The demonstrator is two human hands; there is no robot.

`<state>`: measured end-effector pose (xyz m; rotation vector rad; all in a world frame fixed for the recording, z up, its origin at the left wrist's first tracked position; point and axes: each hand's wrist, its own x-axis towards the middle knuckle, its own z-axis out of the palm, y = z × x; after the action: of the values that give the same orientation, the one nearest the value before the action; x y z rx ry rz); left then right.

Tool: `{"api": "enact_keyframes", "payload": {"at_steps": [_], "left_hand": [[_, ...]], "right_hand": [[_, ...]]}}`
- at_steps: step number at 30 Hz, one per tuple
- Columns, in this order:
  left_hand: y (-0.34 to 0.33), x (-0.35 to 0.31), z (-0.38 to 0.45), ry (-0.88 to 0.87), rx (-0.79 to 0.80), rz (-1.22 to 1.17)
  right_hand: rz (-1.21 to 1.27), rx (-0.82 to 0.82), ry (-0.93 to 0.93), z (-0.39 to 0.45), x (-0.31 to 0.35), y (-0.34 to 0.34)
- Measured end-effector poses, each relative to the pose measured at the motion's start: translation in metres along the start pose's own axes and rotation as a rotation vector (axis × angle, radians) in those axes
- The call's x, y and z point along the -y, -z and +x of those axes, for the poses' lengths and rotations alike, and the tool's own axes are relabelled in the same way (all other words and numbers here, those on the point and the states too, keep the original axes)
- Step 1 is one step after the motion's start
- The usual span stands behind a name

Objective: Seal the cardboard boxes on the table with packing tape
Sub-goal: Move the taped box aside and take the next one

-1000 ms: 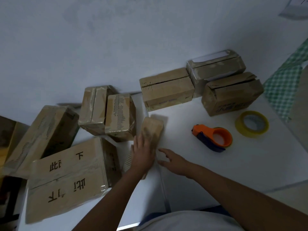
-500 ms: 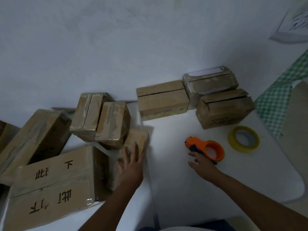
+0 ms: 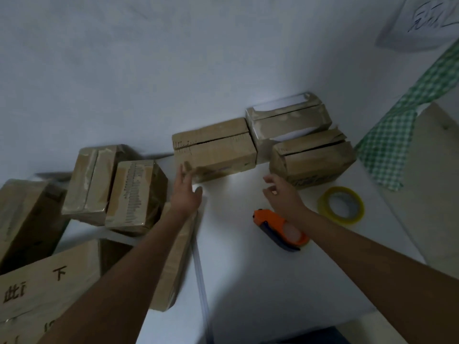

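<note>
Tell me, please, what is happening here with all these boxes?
A person is reaching with both hands for an unsealed box by the wall. The left hand is at its corner; the right hand is open, apart from it. The tape dispenser and tape roll lie on the table, unheld.

A green-and-white checked cloth point(image 3: 395, 135) hangs at the far right, well beyond the right hand point(image 3: 283, 197) and above it. A sheet of paper with dark scribbled marks point(image 3: 422, 23) sits on the pale wall point(image 3: 149, 58), high above that same hand. The wall rises behind both hands.
</note>
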<state>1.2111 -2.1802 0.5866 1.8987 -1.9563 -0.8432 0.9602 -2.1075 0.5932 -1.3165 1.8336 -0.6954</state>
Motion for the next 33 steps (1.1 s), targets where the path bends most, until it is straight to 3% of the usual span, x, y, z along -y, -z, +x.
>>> {"api": "enact_keyframes", "payload": {"at_steps": [6, 12, 15, 18, 23, 28, 29, 33], "left_hand": [[0.012, 0.004, 0.017, 0.229, -0.109, -0.192], [0.020, 0.012, 0.042, 0.311, -0.194, -0.326], [0.026, 0.015, 0.062, 0.244, -0.193, -0.268], [0.028, 0.023, 0.078, 0.212, -0.190, -0.063], [0.013, 0.026, 0.081, 0.175, 0.006, 0.214], [0.014, 0.025, 0.073, 0.064, 0.042, 0.240], [0.015, 0.023, 0.069, 0.032, 0.042, 0.247], [0.012, 0.004, 0.038, -0.022, -0.030, 0.185]], "right_hand": [[0.215, 0.013, -0.175, 0.076, 0.040, -0.021], [0.416, -0.075, -0.299, 0.094, 0.049, -0.033], [0.402, -0.077, -0.265, 0.072, 0.044, -0.040], [0.317, 0.058, -0.245, 0.035, 0.036, -0.058], [0.281, 0.185, -0.187, 0.007, 0.032, -0.070], [0.128, 0.369, -0.133, -0.002, 0.012, -0.055], [0.103, 0.338, -0.140, -0.001, 0.006, -0.050], [0.227, -0.046, -0.260, 0.024, -0.002, -0.030]]}}
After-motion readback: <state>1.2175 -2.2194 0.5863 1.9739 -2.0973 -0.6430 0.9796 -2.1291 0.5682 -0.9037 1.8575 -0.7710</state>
